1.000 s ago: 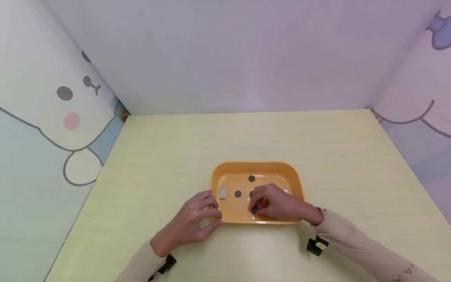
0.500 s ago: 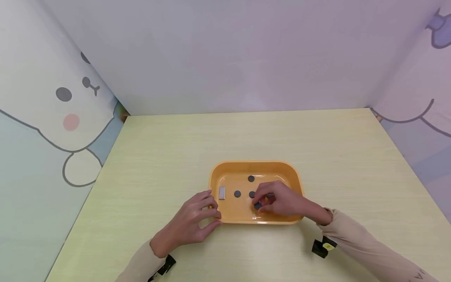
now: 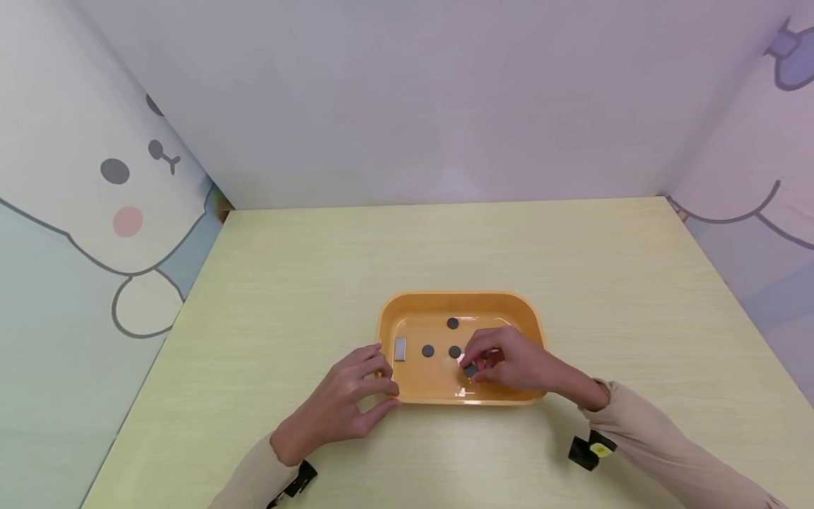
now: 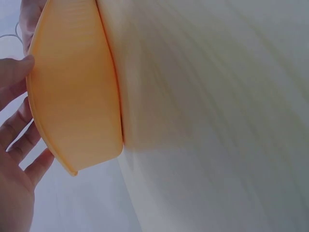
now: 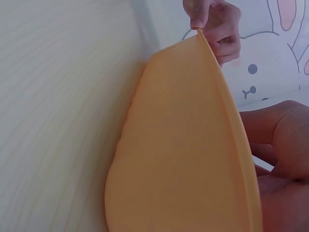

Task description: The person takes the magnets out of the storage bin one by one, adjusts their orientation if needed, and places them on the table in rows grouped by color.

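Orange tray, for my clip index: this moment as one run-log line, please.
left-hand grip: touches orange tray corner | right-hand grip: pinches dark disc | fully visible inside: three more discs, white rectangular piece

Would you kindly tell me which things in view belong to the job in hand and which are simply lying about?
Seemingly in the job:
right hand, pinching a dark disc
left hand, at the rim of the orange tray
other dark discs in it, probably

Seemingly outside it:
pale rectangle, untouched in the tray, role unclear
cartoon-printed wall
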The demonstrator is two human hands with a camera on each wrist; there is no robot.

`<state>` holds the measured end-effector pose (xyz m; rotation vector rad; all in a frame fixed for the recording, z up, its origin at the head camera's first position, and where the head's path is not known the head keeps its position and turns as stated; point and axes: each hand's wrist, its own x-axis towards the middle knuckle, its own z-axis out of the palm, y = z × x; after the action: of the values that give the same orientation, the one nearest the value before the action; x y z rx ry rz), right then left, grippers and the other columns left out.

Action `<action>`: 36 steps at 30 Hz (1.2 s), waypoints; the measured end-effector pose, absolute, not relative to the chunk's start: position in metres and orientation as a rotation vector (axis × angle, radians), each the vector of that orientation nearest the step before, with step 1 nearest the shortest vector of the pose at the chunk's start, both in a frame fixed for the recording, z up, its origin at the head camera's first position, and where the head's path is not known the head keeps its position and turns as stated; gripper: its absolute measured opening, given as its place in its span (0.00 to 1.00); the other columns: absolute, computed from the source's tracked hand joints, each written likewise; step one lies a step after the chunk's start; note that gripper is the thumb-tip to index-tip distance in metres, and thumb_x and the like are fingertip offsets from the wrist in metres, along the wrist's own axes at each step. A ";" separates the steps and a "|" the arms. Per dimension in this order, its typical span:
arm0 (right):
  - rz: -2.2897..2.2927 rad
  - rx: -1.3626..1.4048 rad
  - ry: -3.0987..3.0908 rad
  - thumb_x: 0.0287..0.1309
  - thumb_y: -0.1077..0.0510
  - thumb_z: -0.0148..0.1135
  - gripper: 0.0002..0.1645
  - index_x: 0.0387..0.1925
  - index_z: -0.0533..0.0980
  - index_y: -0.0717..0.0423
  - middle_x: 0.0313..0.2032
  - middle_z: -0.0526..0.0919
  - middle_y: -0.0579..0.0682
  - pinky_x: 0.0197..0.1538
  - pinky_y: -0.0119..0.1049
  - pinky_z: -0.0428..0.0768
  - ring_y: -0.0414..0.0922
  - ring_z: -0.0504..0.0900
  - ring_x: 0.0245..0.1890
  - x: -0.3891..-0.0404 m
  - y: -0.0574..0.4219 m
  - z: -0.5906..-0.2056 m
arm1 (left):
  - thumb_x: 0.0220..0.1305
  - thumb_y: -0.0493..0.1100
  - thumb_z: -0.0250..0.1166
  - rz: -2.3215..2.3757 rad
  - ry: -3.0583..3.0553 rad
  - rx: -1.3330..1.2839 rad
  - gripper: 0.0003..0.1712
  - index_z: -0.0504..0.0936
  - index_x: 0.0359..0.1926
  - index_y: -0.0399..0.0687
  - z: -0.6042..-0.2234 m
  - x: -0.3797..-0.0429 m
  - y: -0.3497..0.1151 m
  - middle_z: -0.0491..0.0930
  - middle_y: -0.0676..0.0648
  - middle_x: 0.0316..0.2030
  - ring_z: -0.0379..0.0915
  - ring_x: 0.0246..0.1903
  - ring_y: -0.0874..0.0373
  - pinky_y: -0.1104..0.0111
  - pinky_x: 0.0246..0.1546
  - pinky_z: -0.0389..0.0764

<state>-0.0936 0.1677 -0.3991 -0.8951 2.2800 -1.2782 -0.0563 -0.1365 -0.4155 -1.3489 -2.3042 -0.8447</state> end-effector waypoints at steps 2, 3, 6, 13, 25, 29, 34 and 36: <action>-1.288 -0.886 2.276 0.47 0.69 0.69 0.11 0.34 0.84 0.55 0.32 0.79 0.43 0.34 0.32 0.82 0.40 0.76 0.29 -0.093 0.170 -0.399 | 0.46 0.41 0.73 -0.843 -2.298 -1.352 0.06 0.82 0.25 0.53 -0.416 -0.056 -0.136 0.74 0.54 0.29 0.71 0.35 0.60 0.53 0.58 0.71; -1.299 -0.887 2.271 0.47 0.69 0.69 0.11 0.34 0.84 0.56 0.32 0.79 0.43 0.35 0.32 0.82 0.40 0.76 0.29 -0.093 0.170 -0.399 | 0.46 0.41 0.73 -0.843 -2.298 -1.352 0.06 0.82 0.25 0.53 -0.416 -0.056 -0.136 0.74 0.54 0.29 0.71 0.35 0.60 0.53 0.59 0.70; -1.331 -0.893 2.257 0.47 0.70 0.69 0.11 0.34 0.83 0.58 0.32 0.79 0.44 0.35 0.33 0.83 0.41 0.76 0.29 -0.092 0.173 -0.399 | 0.46 0.41 0.73 -0.839 -2.297 -1.354 0.06 0.82 0.25 0.53 -0.415 -0.056 -0.135 0.74 0.55 0.29 0.71 0.35 0.60 0.53 0.59 0.70; -1.360 -0.909 2.247 0.47 0.71 0.68 0.10 0.35 0.82 0.59 0.34 0.80 0.46 0.36 0.34 0.83 0.41 0.77 0.30 -0.089 0.179 -0.393 | 0.47 0.42 0.73 -0.837 -2.303 -1.354 0.06 0.83 0.24 0.53 -0.415 -0.056 -0.135 0.74 0.55 0.29 0.71 0.35 0.60 0.53 0.58 0.71; -1.385 -0.876 2.240 0.49 0.68 0.68 0.12 0.38 0.82 0.57 0.37 0.80 0.47 0.37 0.35 0.83 0.43 0.77 0.32 -0.088 0.188 -0.388 | 0.47 0.42 0.73 -0.840 -2.302 -1.347 0.05 0.83 0.24 0.53 -0.415 -0.056 -0.135 0.74 0.55 0.29 0.71 0.36 0.60 0.53 0.58 0.71; -1.404 -0.886 2.230 0.50 0.68 0.68 0.13 0.39 0.82 0.57 0.38 0.80 0.48 0.38 0.35 0.84 0.43 0.78 0.33 -0.088 0.191 -0.386 | 0.46 0.42 0.73 -0.839 -2.299 -1.345 0.06 0.83 0.24 0.53 -0.415 -0.056 -0.136 0.74 0.55 0.29 0.71 0.36 0.60 0.52 0.58 0.71; -1.390 -0.888 2.265 0.49 0.67 0.68 0.13 0.39 0.83 0.55 0.39 0.81 0.49 0.39 0.35 0.83 0.44 0.78 0.36 -0.088 0.195 -0.383 | 0.46 0.42 0.73 -0.842 -2.301 -1.343 0.06 0.83 0.24 0.53 -0.414 -0.055 -0.136 0.74 0.54 0.29 0.71 0.37 0.59 0.52 0.58 0.71; -1.383 -0.878 2.280 0.49 0.68 0.68 0.13 0.38 0.82 0.54 0.40 0.81 0.49 0.39 0.35 0.83 0.44 0.78 0.37 -0.088 0.197 -0.382 | 0.46 0.42 0.73 -0.842 -2.304 -1.341 0.06 0.82 0.24 0.53 -0.414 -0.055 -0.136 0.74 0.55 0.29 0.71 0.37 0.59 0.52 0.58 0.71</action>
<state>-0.0876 0.1970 -0.3818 -0.8783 2.2801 -1.3830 -0.0554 -0.1358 -0.4142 -1.3413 -2.3045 -0.8419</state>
